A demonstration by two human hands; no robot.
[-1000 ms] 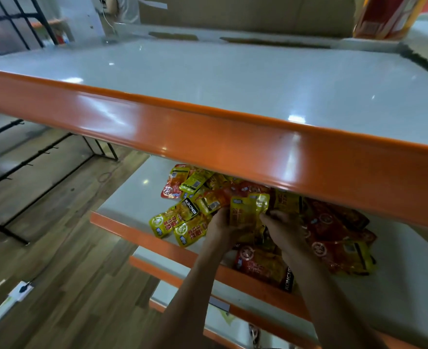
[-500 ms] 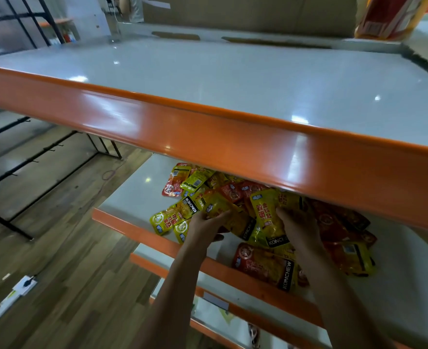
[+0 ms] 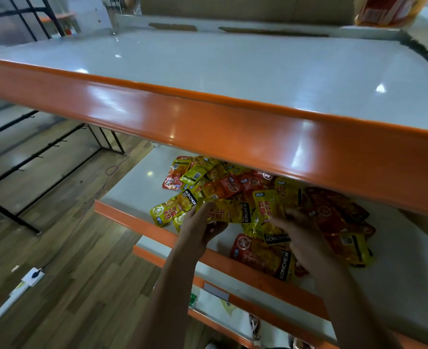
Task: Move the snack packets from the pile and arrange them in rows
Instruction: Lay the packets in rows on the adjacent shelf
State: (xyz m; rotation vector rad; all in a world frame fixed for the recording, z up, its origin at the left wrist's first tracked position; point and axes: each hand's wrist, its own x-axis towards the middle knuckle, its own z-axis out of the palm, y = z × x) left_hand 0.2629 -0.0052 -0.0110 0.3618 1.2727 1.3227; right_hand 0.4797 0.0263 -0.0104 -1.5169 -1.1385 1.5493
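Snack packets (image 3: 245,197) heaped near shelf lip (image 3: 157,226); left hand (image 3: 199,229) pinches yellow packet (image 3: 229,211), right hand (image 3: 299,231) flat, fingers straight on pile — slippery foil could slide off.

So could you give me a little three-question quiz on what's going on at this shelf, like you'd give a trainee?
1. True or false: the snack packets already lie in neat rows.
2. Which hand grips the yellow packet? A) left B) right C) neither
3. Fill in: the pile sits on the shelf directly below the ______ shelf with the orange front edge.

Key
1. False: they lie in a jumbled pile.
2. A: the left hand holds it by its edge, while the right hand rests on other packets.
3. Top.
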